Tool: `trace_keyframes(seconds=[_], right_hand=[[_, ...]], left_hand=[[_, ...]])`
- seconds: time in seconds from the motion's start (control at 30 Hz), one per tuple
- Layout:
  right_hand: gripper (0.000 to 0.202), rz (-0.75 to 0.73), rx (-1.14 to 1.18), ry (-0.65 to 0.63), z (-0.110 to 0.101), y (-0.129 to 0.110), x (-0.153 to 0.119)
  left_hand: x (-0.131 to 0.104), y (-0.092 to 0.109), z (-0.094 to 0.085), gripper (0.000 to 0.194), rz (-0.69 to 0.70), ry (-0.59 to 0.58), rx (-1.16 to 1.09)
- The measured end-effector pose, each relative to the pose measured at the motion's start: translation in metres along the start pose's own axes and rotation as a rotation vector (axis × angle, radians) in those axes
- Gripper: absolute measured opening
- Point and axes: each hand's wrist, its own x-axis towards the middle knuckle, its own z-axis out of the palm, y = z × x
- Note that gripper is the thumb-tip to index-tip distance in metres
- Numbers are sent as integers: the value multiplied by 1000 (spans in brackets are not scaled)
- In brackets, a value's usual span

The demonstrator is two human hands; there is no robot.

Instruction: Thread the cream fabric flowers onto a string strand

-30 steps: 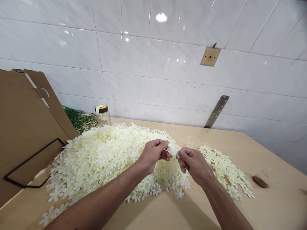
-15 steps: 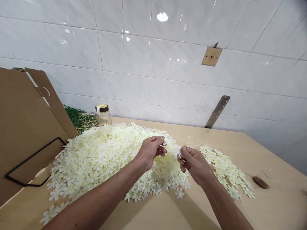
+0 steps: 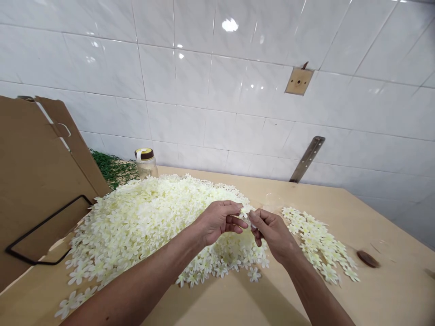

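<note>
My left hand [image 3: 222, 221] pinches a small white artificial flower [image 3: 244, 212] between thumb and forefinger, over the right side of a big heap of flowers [image 3: 152, 213]. Close beside it, my right hand [image 3: 272, 231] has its thumb and fingers pressed together at the flower's edge. A bit of white shows at those fingertips, mostly hidden, and I cannot make out what it is. The heap's flowers are pale cream with yellowish centres. To the right, a smaller spread of flowers [image 3: 319, 244] lies on the wooden table [image 3: 384, 299].
A cardboard box [image 3: 44, 176] and a black metal frame [image 3: 47, 222] stand at the left. Behind the heap are green netting-like foliage [image 3: 115, 170] and a lidded jar [image 3: 146, 163]. A metal bracket [image 3: 307, 158] leans at the tiled wall. A dark oval object [image 3: 368, 259] lies right.
My left hand has moved right and slightly down with its flower, closing the gap to my right hand. My right hand has barely moved.
</note>
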Motion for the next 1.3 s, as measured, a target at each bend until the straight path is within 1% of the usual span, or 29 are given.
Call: trace_keyframes(seconds=[0.1,0.2,0.37,0.47,0.57,0.7,0.8,1.0,1.17,1.3], right_hand=[[45,19,-58,-22,1,1,0],[46,50,-53,-50,0,2,0],[41,62,41,-104,-4,2,0],[36,59,64,-120,-4,1,0],[37,55,77,-106,-3,-1,-1],[43,71,106,-57,-2,-3,-2],[43,80,122,-22,-2,-1,-2],[43,36,52,-19,-2,0,-1],[39,0,17,24,-3,1,1],[34,-17,-31,111,-3,4,2]], left_hand=[[-2,0,2,17,7,-11,41],[-3,0,3,17,16,28,60],[0,1,1,16,28,111,-31],[2,4,-1,15,58,132,-87],[3,5,-2,14,74,149,-111],[3,6,-3,15,77,155,-116],[3,5,-3,16,75,152,-115],[3,5,-3,14,70,156,-105],[5,4,-6,15,74,148,-102],[5,1,-5,16,71,130,-89]])
